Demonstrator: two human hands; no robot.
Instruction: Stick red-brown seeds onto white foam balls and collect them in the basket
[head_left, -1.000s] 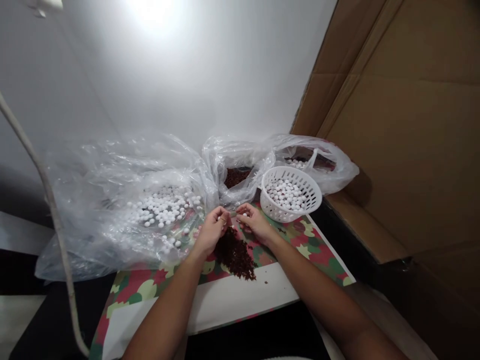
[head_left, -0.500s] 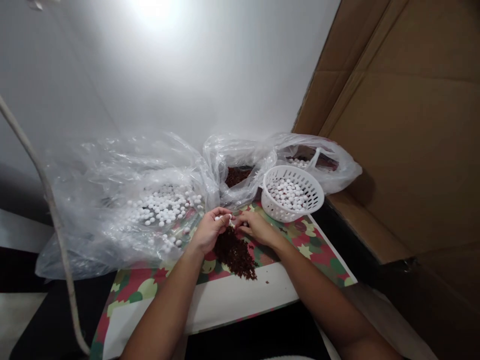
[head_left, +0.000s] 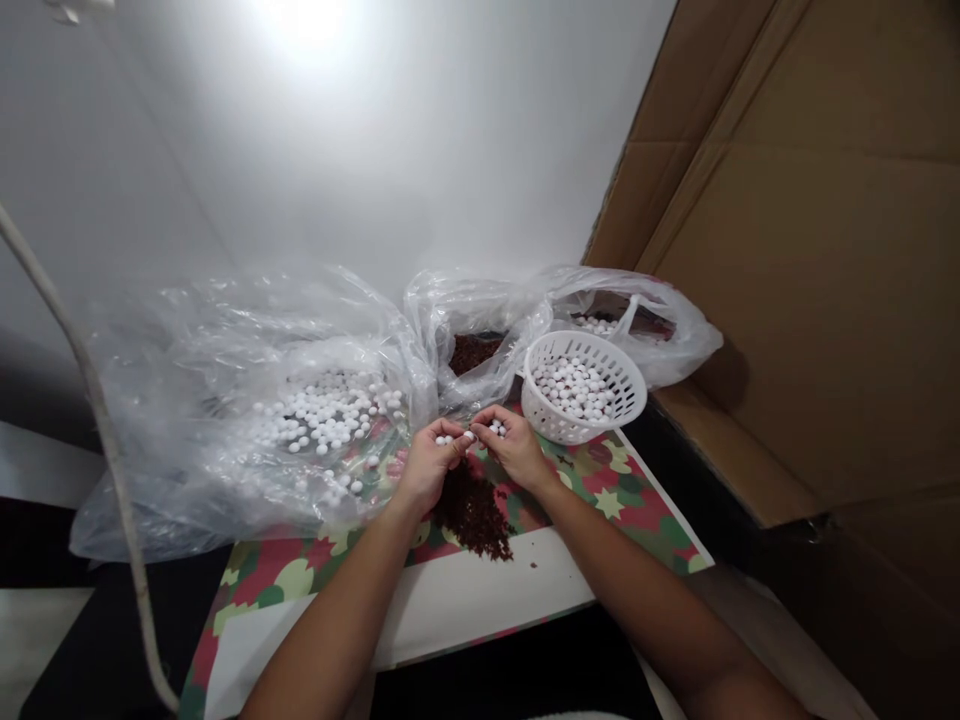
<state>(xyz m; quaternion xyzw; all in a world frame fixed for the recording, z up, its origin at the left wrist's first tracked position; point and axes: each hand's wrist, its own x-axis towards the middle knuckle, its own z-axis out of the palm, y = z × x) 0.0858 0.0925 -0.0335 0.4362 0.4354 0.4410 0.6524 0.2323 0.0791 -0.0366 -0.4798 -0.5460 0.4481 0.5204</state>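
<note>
Several small white balls lie in the curled fingers of my left hand [head_left: 430,466], with one ball [head_left: 469,435] between its thumb and fingertip. My right hand [head_left: 516,448] is closed around a few more white balls, its fingertips close to the left ones. Whether the fingertips touch, I cannot tell. Beneath both hands a heap of dark red-brown small pieces [head_left: 480,520] is spread on the patterned sheet [head_left: 634,490]. Just beyond my right hand stands a white perforated basket [head_left: 551,420] with many white balls inside.
A large clear plastic bag [head_left: 187,420] with white balls spreads over the left side. Behind my hands, another bag holds red-brown pieces [head_left: 472,352]. A third bag [head_left: 694,345] lies behind the basket. Cardboard [head_left: 825,250] stands at right; a pale cable [head_left: 112,440] hangs at left.
My right hand has turned and risen slightly, so the white balls in it now show. My left hand has moved slightly right and down, still with white balls in it.
</note>
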